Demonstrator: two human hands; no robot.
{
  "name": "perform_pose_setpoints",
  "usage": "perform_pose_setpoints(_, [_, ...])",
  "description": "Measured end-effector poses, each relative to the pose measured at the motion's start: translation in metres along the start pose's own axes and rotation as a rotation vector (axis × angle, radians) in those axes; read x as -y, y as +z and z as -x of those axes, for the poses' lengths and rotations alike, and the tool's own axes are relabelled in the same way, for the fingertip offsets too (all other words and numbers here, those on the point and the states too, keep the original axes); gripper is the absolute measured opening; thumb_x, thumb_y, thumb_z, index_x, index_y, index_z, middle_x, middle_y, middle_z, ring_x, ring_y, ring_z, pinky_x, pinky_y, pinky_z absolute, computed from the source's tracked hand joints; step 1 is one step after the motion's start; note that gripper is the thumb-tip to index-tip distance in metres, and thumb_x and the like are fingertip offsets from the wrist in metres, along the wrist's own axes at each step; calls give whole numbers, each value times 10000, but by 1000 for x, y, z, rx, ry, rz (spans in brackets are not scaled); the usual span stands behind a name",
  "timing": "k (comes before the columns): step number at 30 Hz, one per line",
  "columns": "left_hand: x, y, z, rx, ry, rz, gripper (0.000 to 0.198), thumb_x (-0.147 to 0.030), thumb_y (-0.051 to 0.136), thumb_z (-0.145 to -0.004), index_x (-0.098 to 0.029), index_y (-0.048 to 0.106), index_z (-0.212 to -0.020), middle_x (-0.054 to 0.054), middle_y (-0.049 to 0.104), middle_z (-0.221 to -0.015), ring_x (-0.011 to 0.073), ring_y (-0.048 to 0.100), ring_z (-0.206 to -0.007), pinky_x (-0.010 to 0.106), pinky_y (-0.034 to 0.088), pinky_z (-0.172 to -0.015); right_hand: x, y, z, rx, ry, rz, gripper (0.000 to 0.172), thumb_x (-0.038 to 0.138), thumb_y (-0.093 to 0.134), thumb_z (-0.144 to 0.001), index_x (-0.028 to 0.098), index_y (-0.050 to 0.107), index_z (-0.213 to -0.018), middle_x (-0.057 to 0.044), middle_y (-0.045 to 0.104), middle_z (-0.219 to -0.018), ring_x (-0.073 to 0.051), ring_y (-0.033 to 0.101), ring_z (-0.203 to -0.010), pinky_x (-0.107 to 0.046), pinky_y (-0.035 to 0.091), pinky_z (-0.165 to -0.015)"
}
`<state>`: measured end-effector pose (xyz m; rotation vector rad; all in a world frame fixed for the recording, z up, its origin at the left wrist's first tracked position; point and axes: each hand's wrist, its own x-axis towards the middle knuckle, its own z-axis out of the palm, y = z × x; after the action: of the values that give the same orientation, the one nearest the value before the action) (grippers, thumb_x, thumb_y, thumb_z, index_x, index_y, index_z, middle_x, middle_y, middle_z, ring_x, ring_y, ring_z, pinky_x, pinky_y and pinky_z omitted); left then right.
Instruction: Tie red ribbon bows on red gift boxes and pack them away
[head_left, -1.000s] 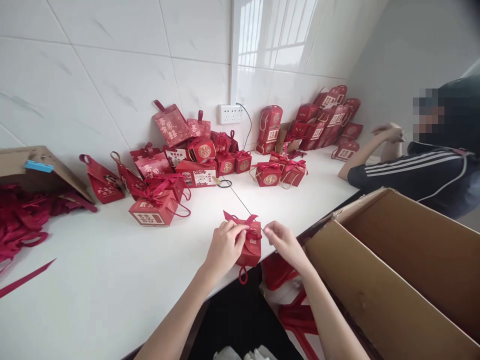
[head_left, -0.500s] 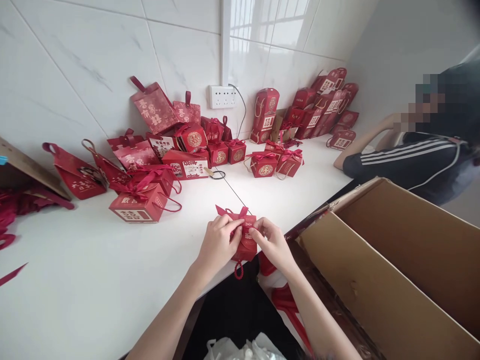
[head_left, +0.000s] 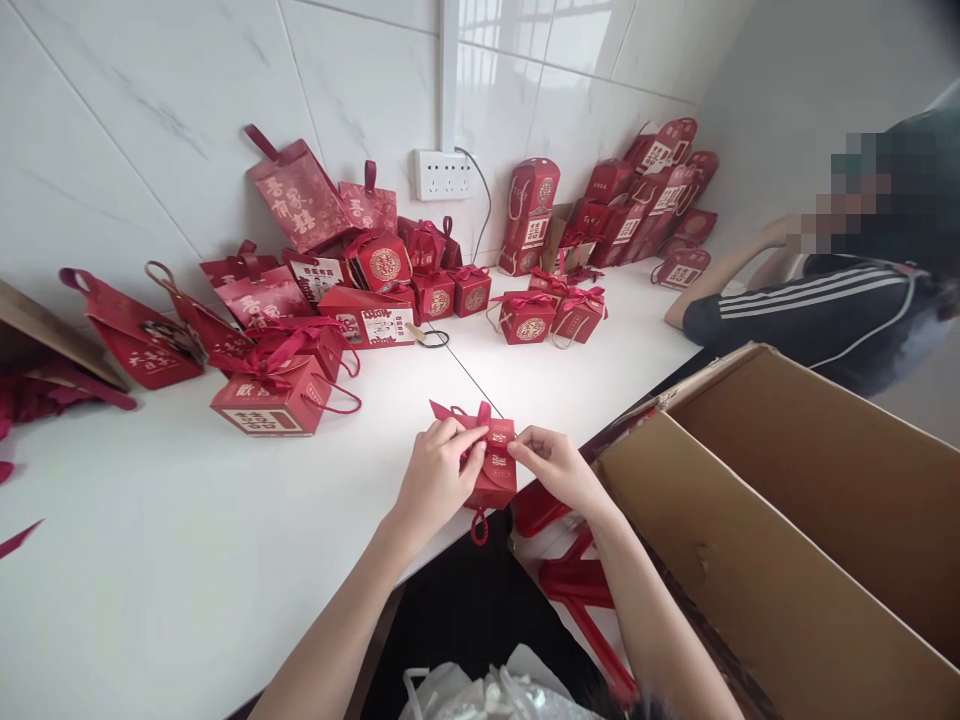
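Note:
A small red gift box (head_left: 493, 475) with a red ribbon on top stands at the near edge of the white table (head_left: 187, 560). My left hand (head_left: 439, 478) is closed against the box's left side, its fingertips pinching the ribbon. My right hand (head_left: 556, 467) pinches the ribbon from the right side. A red cord loop hangs from the box below the table edge.
Many finished red gift boxes (head_left: 279, 398) and bags (head_left: 300, 195) are heaped along the tiled wall, with more in the far corner (head_left: 660, 190). A large open cardboard box (head_left: 810, 540) stands at my right. Another person in a black striped sleeve (head_left: 810, 310) leans on the table.
My right hand came in from the right onto the box's ribbon, and both hands have kept working the ribbon. The view has tilted slightly down.

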<state>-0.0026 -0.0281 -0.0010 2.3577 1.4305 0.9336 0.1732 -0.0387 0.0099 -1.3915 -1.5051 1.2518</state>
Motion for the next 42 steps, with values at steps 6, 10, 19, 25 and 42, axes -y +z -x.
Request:
perform_pose_setpoints(6, [0, 1, 0, -9, -3, 21, 248, -208, 463, -868, -201, 633, -1048, 24, 561, -771, 164, 551, -775, 322, 460, -735, -10, 1, -5, 137, 168, -474, 369, 531, 569, -757, 197, 428, -687, 116, 242, -477, -21, 134, -344, -194, 108, -346])
perform_pose_setpoints(10, [1, 1, -1, 6, 4, 22, 246, -209, 465, -868, -210, 633, -1048, 28, 570, -795, 169, 551, -786, 330, 460, -743, -8, 4, -3, 67, 178, -381, 380, 555, 499, -796, 205, 398, -688, 119, 313, -451, -12, 196, -246, -178, 92, -280])
perform_pose_setpoints(19, [1, -2, -2, 23, -17, 62, 246, -231, 460, -877, -219, 631, -1053, 16, 561, -780, 154, 549, -765, 319, 466, -742, -8, -1, 6, 103, 79, -251, 205, 383, 503, -822, 193, 450, -764, 109, 391, -451, -34, 369, -305, -162, 249, -351])
perform_pose_setpoints(25, [-1, -1, -1, 29, -20, 36, 250, -212, 469, -871, -198, 632, -1060, 19, 545, -771, 156, 540, -756, 322, 468, -734, -3, -1, 8, 95, 40, -155, 200, 362, 547, -795, 193, 447, -756, 105, 426, -447, -37, 362, -313, -173, 269, -372])
perform_pose_setpoints(42, [4, -1, -1, 54, 16, 35, 268, -213, 475, -870, -208, 615, -1098, 23, 550, -795, 167, 535, -789, 333, 471, -746, 12, -9, -9, 242, 117, -19, 270, 398, 597, -753, 154, 539, -654, 88, 416, -376, -34, 351, -296, -171, 236, -347])
